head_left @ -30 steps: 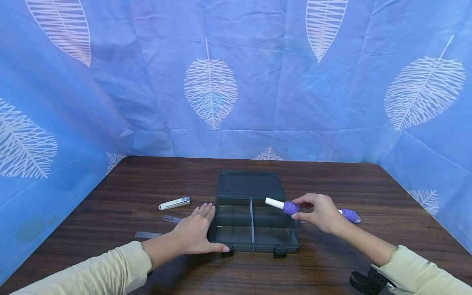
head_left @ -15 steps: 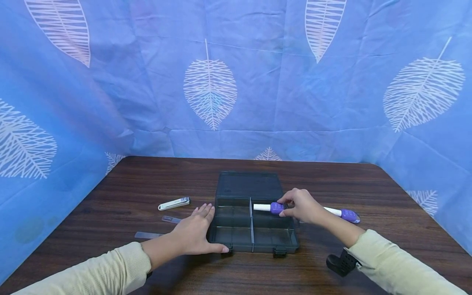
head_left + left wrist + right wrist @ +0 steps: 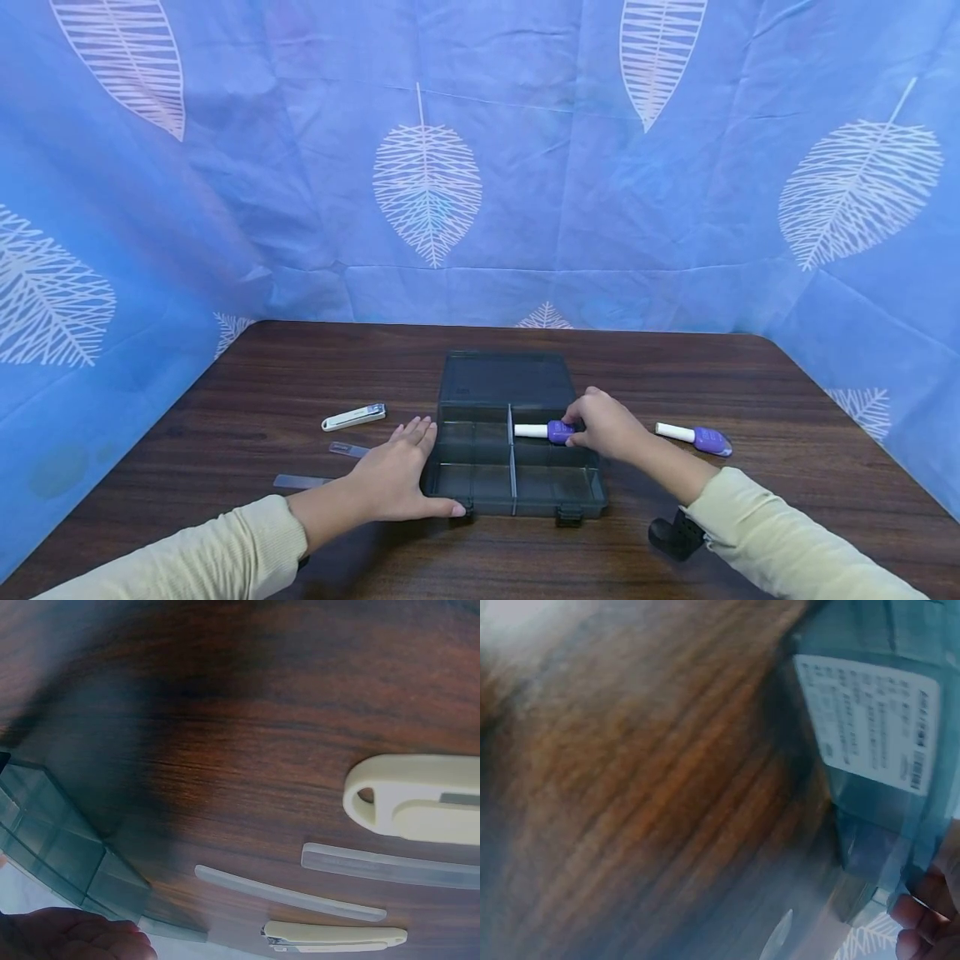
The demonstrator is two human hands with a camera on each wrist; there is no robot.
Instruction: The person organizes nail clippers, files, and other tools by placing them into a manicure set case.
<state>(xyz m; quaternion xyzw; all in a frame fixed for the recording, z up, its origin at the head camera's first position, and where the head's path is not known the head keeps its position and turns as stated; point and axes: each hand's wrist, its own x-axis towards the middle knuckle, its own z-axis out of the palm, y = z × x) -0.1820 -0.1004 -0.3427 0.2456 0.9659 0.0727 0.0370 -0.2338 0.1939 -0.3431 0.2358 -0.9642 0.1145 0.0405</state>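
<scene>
A dark translucent divided box (image 3: 551, 504) lies on the table with its lid folded back. My left hand (image 3: 397, 475) rests against its left side, fingers straight and thumb at the front edge. My right hand (image 3: 609, 427) pinches a purple nail polish bottle (image 3: 559, 431) with a white cap, lying sideways in the back right compartment, cap towards the divider. The bottle's far end is hidden by the fingers. In the right wrist view, a printed label (image 3: 874, 724) shows on the box's side, and my fingers (image 3: 922, 922) are at its far end.
A second purple nail polish bottle (image 3: 708, 441) lies right of the box. On the left are a nail clipper (image 3: 354, 417) and two clear flat strips (image 3: 347, 449). The left wrist view also shows a cream thing with a holed end (image 3: 420, 799).
My right hand has moved left and lowered the nail polish bottle from above the box's right edge into the back right compartment. The left hand has stayed in place.
</scene>
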